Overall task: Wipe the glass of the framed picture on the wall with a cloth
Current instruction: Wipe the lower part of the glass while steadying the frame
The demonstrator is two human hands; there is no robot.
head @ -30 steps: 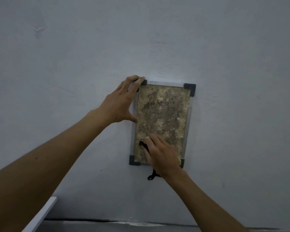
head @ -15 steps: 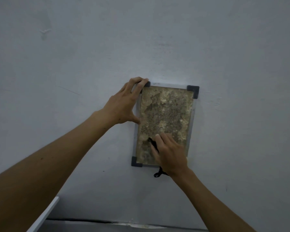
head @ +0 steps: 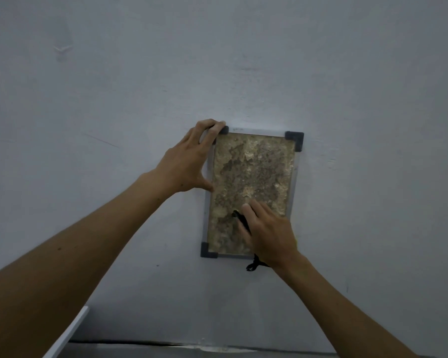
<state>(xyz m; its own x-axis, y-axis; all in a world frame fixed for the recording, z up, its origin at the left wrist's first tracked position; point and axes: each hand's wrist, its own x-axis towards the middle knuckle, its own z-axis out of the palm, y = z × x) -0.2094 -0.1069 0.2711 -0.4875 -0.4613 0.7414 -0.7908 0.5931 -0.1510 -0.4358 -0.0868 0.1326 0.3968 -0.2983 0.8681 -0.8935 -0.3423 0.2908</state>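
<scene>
The framed picture (head: 254,171) hangs upright on the pale wall, a mottled brown image under glass with a thin grey frame and black corner pieces. My left hand (head: 189,158) grips its upper left corner and left edge, fingers over the top, thumb on the side. My right hand (head: 267,233) lies flat on the lower part of the glass, pressing a dark cloth (head: 241,219) against it. Only a black edge of the cloth shows by my fingers, and a dark bit hangs below the frame.
The bare grey-white wall (head: 347,86) fills the view around the frame. A white board edge (head: 67,332) juts in at the bottom left. A dark seam (head: 140,343) runs along the bottom of the wall.
My right hand with the cloth has slid up the glass from the bottom edge. My left hand has kept its hold on the top left corner.
</scene>
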